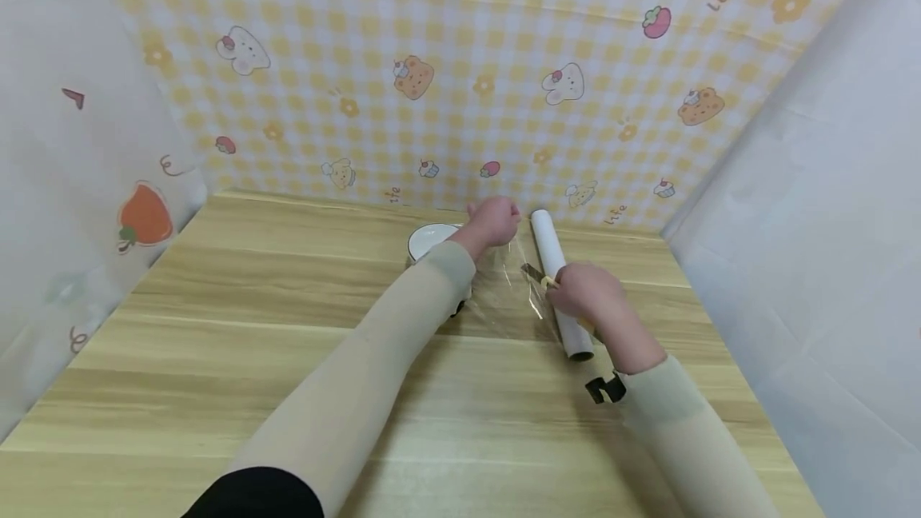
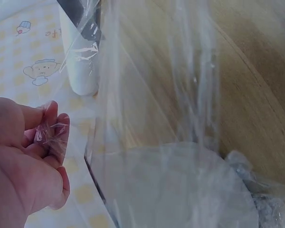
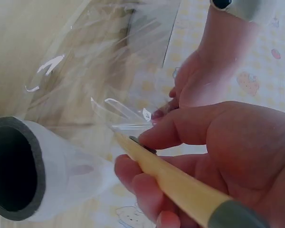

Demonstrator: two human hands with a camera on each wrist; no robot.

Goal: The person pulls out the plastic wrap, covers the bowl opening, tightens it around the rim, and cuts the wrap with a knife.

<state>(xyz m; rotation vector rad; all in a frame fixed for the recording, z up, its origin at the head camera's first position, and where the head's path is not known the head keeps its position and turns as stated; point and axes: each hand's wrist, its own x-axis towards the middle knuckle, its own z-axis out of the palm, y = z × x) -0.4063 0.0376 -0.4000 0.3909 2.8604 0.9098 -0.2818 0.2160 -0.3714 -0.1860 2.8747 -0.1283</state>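
My left hand pinches the gathered edge of a sheet of clear plastic wrap, holding it up at the back of the table. The wrap stretches from there toward its white roll, which lies lengthwise on the right. In my right hand is a utility knife with a yellow handle, gripped between thumb and fingers. Its blade points left and overlaps the wrap beside the roll. A white bowl with a dark rim stands left of the wrap, partly hidden behind my left forearm.
The wooden table meets a yellow checked cloth at its back edge. Pale cloth walls stand at both sides. Crumpled clear film lies beside the bowl in the left wrist view.
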